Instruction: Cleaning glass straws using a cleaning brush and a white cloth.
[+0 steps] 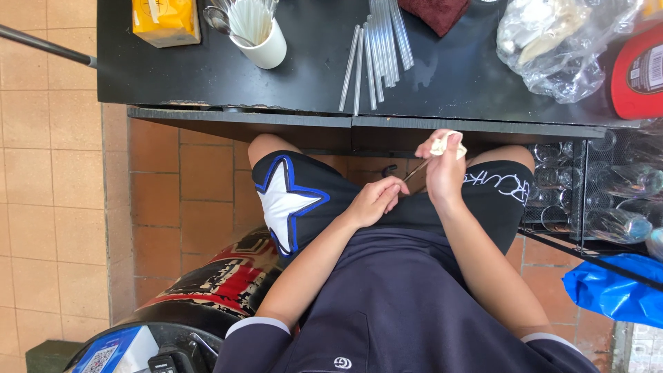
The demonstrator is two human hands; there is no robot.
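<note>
Seated at black table, viewed from above; both hands held over lap just below table's front edge.

Left hand: fingers curled closed, pinching lower end of a thin brown stick. Stick runs up and to the right toward the other hand.

Right hand: raised slightly higher, fingers clenched around a small crumpled whitish cloth or tissue at the fingertips. Upper end of stick meets this hand; whether cloth wraps stick cannot be told.

Hands close together, just beside each other, joined by the stick. Below them: black shorts with white star outlined in blue on left leg.

On table, well apart from hands:
- loose bundle of clear drinking straws, lying flat, a few fanned toward the front edge
- white cup stuffed with more straws plus a spoon
- yellow box left of cup
- dark red cloth at far edge
- crumpled clear plastic bag to the right

Right of legs: wire rack holding glasses; blue plastic bag below it. Terracotta tile floor to the left.
</note>
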